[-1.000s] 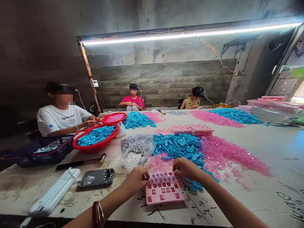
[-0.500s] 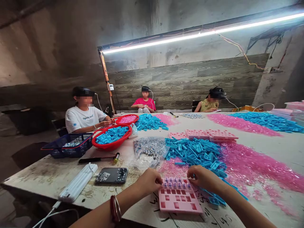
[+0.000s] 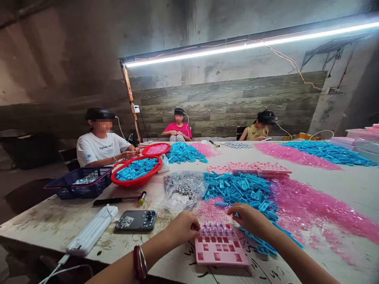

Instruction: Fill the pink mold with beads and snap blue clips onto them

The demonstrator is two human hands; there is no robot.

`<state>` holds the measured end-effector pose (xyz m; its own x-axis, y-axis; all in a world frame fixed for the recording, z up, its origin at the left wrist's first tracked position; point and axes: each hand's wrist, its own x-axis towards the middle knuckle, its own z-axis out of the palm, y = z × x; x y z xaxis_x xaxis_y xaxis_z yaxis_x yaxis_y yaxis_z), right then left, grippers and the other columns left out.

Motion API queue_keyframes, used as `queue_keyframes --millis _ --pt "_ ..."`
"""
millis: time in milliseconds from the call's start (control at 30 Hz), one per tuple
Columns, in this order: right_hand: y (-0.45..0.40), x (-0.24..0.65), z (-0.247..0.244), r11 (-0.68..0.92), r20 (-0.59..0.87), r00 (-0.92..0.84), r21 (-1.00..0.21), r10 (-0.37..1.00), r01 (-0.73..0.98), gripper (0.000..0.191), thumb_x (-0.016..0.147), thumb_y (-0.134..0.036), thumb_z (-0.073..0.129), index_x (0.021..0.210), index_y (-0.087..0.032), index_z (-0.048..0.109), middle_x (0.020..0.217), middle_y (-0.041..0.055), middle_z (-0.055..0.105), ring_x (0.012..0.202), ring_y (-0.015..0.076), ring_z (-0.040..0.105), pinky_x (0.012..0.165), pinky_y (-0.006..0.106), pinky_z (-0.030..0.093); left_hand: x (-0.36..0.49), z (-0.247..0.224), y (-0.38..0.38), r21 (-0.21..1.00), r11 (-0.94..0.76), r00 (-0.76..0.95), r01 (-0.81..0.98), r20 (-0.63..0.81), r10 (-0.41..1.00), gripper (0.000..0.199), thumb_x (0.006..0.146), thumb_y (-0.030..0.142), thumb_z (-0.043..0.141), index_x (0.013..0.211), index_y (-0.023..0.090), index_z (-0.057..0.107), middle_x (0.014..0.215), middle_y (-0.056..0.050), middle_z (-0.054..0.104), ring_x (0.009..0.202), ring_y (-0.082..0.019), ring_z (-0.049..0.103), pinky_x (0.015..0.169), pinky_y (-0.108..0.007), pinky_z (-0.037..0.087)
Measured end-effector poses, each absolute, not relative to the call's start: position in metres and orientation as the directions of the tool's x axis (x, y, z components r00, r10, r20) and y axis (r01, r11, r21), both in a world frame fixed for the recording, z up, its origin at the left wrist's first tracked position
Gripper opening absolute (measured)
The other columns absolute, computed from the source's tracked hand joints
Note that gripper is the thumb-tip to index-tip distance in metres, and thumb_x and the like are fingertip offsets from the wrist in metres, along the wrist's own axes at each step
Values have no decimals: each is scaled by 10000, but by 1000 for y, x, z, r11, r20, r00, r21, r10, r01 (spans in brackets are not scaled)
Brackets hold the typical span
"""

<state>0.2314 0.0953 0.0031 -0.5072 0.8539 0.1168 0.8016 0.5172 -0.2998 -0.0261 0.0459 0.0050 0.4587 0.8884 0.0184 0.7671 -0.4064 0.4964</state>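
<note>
The pink tray [image 3: 227, 258] lies flat by the near edge of the surface [image 3: 334, 256], its far rows filled with small clear pieces [image 3: 213, 228]. At its far left corner the left hand [image 3: 184, 227] has its fingers curled in close; I can't tell whether they meet or pinch anything. The right hand [image 3: 248, 218] hovers just over the far right corner, thumb and forefinger a little apart, nothing visible between them.

Just beyond the hands sit a heap of blue parts [image 3: 237, 187] and a bag of beads [image 3: 183, 191], with pink bits [image 3: 316, 205] spread toward the right edge. More trays [image 3: 241, 168] lie behind the blue heap. Toward the left edge I see a phone [image 3: 136, 221], a white device [image 3: 89, 232], a hammer [image 3: 118, 199], a red basin [image 3: 136, 183] of blue parts and a dark basket [image 3: 85, 192]. Three people sit along the left and far edges.
</note>
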Motion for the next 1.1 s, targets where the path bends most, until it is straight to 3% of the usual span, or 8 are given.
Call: queue_keyframes --millis 267,467,700,1100 --pt "103 233 -5 547 177 -521 -373 835 750 318 726 -23 426 825 -170 691 886 68 635 810 175 601 723 278 440 -30 -2 50 491 -407 455 770 26 890 147 662 134 629 781 151 715 716 -18 634 668 -123 526 611 -195 365" --pt "104 234 -6 549 183 -522 -389 833 740 295 634 3 501 817 -161 663 856 52 595 707 145 567 670 265 441 -30 2 48 474 -416 462 776 21 886 167 671 148 605 803 165 705 750 -15 634 675 -122 523 625 -199 371" --pt "101 231 -1 562 226 -516 -386 826 731 337 628 52 411 760 -156 641 820 44 584 715 142 552 663 259 423 -31 -1 49 474 -417 468 775 13 884 164 673 150 609 814 163 691 782 -16 630 721 -130 528 642 -200 370" --pt "98 230 3 564 183 -541 -407 821 718 310 720 -57 457 896 -194 673 930 52 638 794 170 603 716 286 447 -32 3 47 497 -417 473 761 16 881 142 677 150 624 805 165 683 790 -13 632 730 -133 531 627 -200 347"
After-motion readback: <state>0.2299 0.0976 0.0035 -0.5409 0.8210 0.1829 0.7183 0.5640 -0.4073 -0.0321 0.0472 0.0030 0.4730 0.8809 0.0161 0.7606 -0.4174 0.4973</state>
